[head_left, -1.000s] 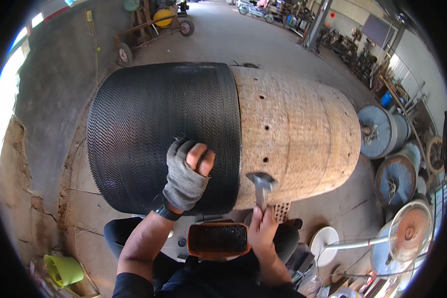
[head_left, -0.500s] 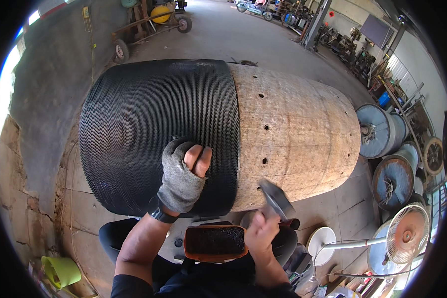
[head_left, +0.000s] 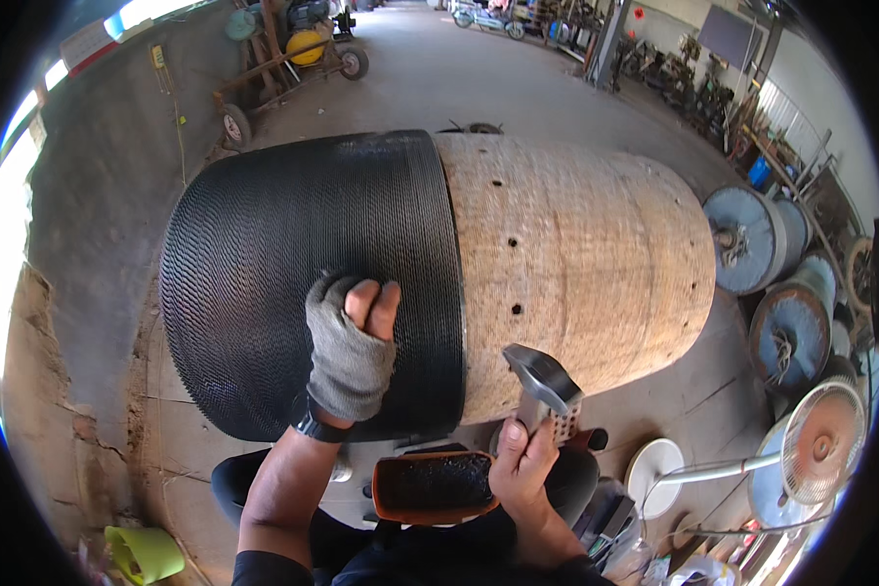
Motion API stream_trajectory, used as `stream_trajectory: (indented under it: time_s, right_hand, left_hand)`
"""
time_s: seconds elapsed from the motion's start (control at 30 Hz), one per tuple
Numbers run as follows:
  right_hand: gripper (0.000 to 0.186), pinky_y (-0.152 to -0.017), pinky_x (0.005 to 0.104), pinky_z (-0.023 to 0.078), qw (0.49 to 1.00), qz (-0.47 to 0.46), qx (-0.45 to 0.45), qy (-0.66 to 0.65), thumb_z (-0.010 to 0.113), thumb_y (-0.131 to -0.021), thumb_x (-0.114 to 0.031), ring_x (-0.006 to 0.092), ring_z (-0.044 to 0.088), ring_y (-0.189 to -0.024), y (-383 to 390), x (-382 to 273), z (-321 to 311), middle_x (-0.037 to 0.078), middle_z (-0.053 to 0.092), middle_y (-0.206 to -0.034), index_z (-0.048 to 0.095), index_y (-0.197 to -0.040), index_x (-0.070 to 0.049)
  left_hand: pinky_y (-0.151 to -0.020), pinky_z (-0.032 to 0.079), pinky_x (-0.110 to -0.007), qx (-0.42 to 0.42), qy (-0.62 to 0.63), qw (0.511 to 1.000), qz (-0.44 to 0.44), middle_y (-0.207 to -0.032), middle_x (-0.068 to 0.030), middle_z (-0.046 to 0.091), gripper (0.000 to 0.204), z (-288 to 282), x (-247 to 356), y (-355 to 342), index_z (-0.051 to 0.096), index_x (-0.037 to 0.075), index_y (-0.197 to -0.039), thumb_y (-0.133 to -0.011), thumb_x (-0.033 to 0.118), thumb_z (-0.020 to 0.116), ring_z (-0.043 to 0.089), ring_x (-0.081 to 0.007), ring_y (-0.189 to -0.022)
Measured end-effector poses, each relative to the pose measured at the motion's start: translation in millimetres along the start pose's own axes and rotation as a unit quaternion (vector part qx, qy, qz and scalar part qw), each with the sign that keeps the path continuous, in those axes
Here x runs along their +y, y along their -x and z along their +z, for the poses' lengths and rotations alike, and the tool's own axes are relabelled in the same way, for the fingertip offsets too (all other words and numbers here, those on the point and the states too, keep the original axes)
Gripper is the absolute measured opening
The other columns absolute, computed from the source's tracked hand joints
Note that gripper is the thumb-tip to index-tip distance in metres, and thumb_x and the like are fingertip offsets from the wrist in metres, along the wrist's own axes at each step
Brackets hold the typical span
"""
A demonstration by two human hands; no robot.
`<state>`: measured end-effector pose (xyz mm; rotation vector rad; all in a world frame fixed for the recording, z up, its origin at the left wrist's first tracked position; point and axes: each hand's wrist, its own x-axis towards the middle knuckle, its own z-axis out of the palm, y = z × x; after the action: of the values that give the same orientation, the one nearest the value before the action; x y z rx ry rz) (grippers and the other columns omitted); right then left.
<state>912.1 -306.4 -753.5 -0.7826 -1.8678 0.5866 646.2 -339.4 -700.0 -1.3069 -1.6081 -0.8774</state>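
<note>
A big roller lies across in front of me, its left part wrapped in black, finely toothed metal strip (head_left: pixel 264 234) and its right part bare pale wood (head_left: pixel 596 254) with small dark holes. My left hand (head_left: pixel 350 347), in a grey glove with some bare fingertips, rests against the black part near its right edge. Its fingers are curled closed, and whatever they pinch is too small or hidden to make out. Low over the wood's near edge, my right hand (head_left: pixel 524 464) grips a hammer (head_left: pixel 547 381) by its handle, the metal head raised and apart from the roller.
An orange-rimmed tray (head_left: pixel 386 513) with dark contents sits between my legs. At right stand a fan (head_left: pixel 820 439) and several metal drums (head_left: pixel 791 337). A green bucket (head_left: pixel 151 555) is at lower left. A wheeled cart (head_left: pixel 264 93) stands beyond the roller.
The hammer, blurred before, now shows sharply, its head turned and slightly higher. My left hand keeps nearly the same place on the black strip. The whole view has shifted a little.
</note>
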Motion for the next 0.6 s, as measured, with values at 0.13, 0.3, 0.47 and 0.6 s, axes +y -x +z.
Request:
stream_trajectory:
  time_s: [0.13, 0.3, 0.47, 0.6]
  right_hand:
    - [0.024, -0.061, 0.0467, 0.054, 0.992, -0.101, -0.008, 0.08, 0.058, -0.096, -0.011, 0.0441, 0.065, -0.067, -8, 9, 3, 0.023, 0.064, -0.077, 0.055, -0.112, 0.006]
    - [0.025, -0.061, 0.0533, 0.048, 0.99, 0.004, -0.065, 0.122, 0.062, -0.095, -0.009, 0.0503, 0.061, -0.07, 12, 29, 10, 0.026, 0.063, -0.08, 0.051, -0.113, 0.004]
    - [0.027, -0.061, 0.053, 0.05, 0.995, -0.014, -0.023, 0.091, 0.064, -0.095, -0.012, 0.0482, 0.062, -0.071, 36, 34, 6, 0.026, 0.063, -0.082, 0.051, -0.113, 0.003]
    - [0.022, -0.065, 0.0555, 0.047, 0.998, 0.031, -0.035, 0.037, 0.062, -0.096, -0.008, 0.0505, 0.06, -0.075, 36, 28, 1, 0.027, 0.062, -0.084, 0.051, -0.113, 0.002]
  left_hand:
    - [-0.089, 0.05, -0.049, -0.016, -0.043, 0.999, -0.01, -0.115, -0.0085, 0.055, 0.04, -4, -2, -9, 0.065, 0.012, -0.12, -0.081, 0.007, 0.069, 0.059, -0.0295, -0.102]
    - [-0.084, 0.05, -0.045, -0.008, -0.043, 0.999, 0.011, -0.113, -0.0095, 0.057, 0.038, -7, 10, -13, 0.065, 0.009, -0.122, -0.085, 0.005, 0.066, 0.058, -0.0279, -0.098]
    - [-0.092, 0.046, -0.046, -0.033, 0.168, 0.985, -0.004, -0.102, -0.0088, 0.065, 0.052, -28, 83, 24, 0.058, 0.005, -0.129, -0.079, -0.005, 0.069, 0.059, -0.0304, -0.096]
    - [-0.092, 0.045, -0.045, -0.063, 0.204, 0.976, -0.044, -0.094, -0.0047, 0.066, 0.058, -12, 97, 40, 0.055, 0.006, -0.134, -0.078, -0.007, 0.067, 0.059, -0.0288, -0.095]
